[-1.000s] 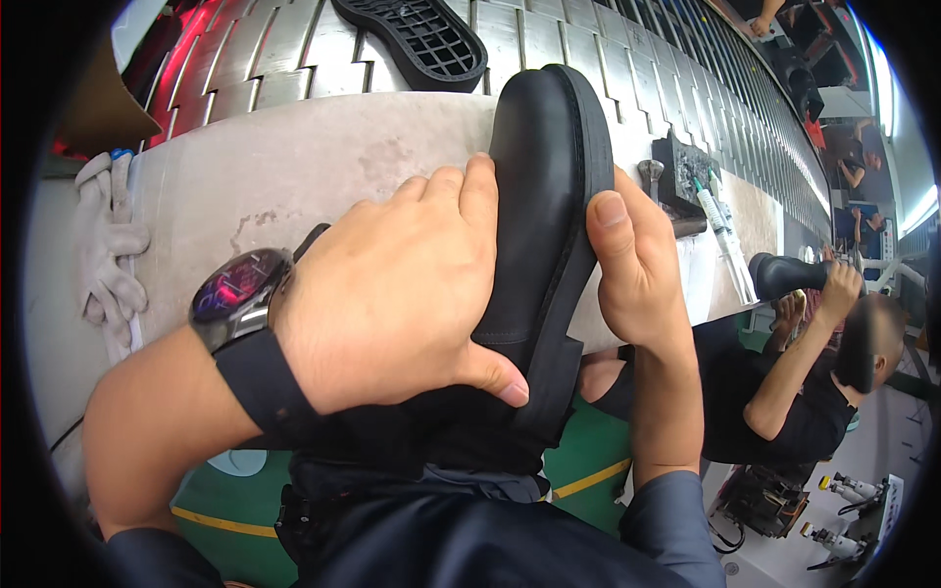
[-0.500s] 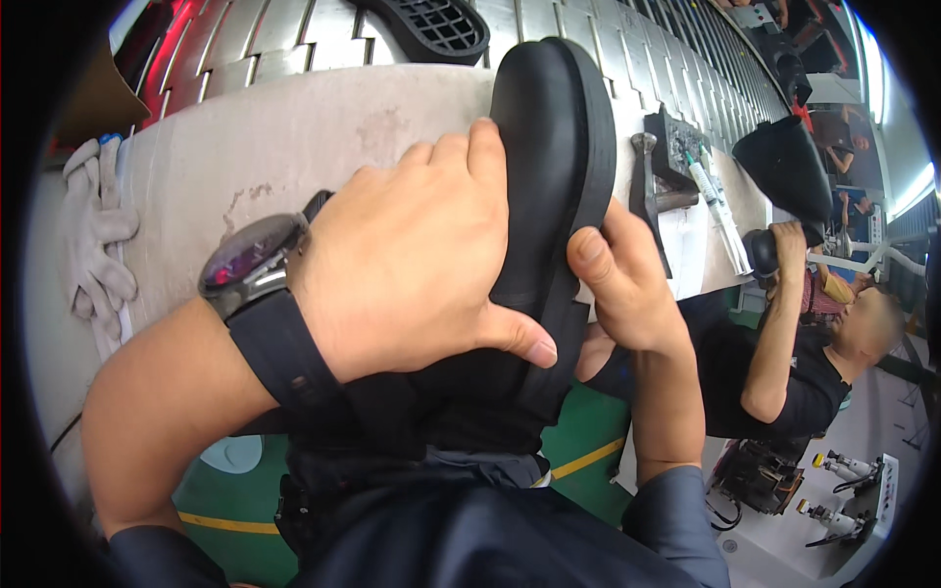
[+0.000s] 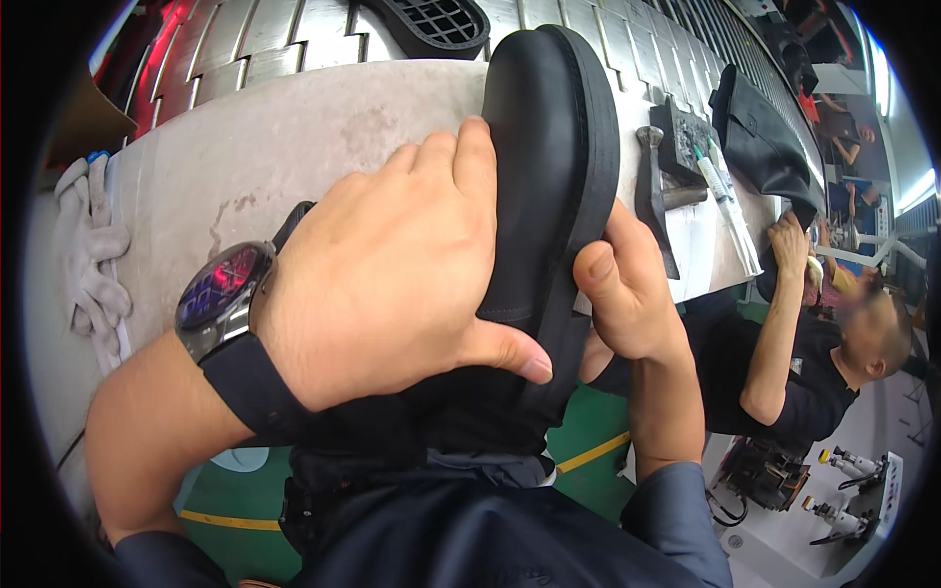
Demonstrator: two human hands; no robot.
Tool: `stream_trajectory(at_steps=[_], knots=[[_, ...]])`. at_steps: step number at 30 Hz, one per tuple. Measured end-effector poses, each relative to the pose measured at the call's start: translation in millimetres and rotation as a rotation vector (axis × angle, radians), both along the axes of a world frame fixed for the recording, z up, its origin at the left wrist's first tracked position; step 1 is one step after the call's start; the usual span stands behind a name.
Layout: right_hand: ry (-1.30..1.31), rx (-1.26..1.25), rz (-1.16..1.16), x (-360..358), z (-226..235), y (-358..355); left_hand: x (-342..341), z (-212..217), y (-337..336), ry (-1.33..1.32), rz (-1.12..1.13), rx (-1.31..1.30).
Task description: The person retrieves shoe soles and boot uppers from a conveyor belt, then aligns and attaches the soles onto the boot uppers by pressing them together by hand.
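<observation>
A black leather boot point(image 3: 534, 167) with a thick black sole lies toe-away between my hands, its upper part hidden beneath my left forearm and against my lap. My left hand point(image 3: 382, 265) presses flat along the boot's left side, fingers together and thumb over the instep. On that wrist sits a dark watch. From the right, my right hand point(image 3: 627, 284) grips the sole's edge, with the thumb on its side and the other fingers partly hidden behind it.
A hammer point(image 3: 651, 196), a dark block point(image 3: 681, 137) and syringes point(image 3: 720, 191) lie right of the boot on the table point(image 3: 323, 127). White gloves point(image 3: 93, 255) rest at left. A black sole point(image 3: 436, 27) lies on the metal conveyor point(image 3: 549, 14). At right, a co-worker point(image 3: 784, 363) handles another boot point(image 3: 765, 137).
My left hand and wrist have shifted slightly left, turning the watch face more into view. The boot's toe has moved a little away. The co-worker's boot has swung upright.
</observation>
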State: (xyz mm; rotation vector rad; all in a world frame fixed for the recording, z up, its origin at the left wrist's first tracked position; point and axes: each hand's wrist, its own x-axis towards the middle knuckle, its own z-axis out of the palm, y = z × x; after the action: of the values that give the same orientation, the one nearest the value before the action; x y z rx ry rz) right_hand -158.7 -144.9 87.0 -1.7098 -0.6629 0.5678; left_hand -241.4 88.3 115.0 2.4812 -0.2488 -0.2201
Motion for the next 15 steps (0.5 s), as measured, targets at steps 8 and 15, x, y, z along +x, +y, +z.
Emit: stream_trajectory(at_steps=[8,15], knots=[[-0.061,-0.154,0.148,0.7,5.7,-7.9,-0.3,-1.0,3.1,0.013,0.002,-0.036],[-0.234,-0.217,0.184,1.9,17.1,-6.1,1.7,3.3,2.6,-0.014,-0.012,0.020]])
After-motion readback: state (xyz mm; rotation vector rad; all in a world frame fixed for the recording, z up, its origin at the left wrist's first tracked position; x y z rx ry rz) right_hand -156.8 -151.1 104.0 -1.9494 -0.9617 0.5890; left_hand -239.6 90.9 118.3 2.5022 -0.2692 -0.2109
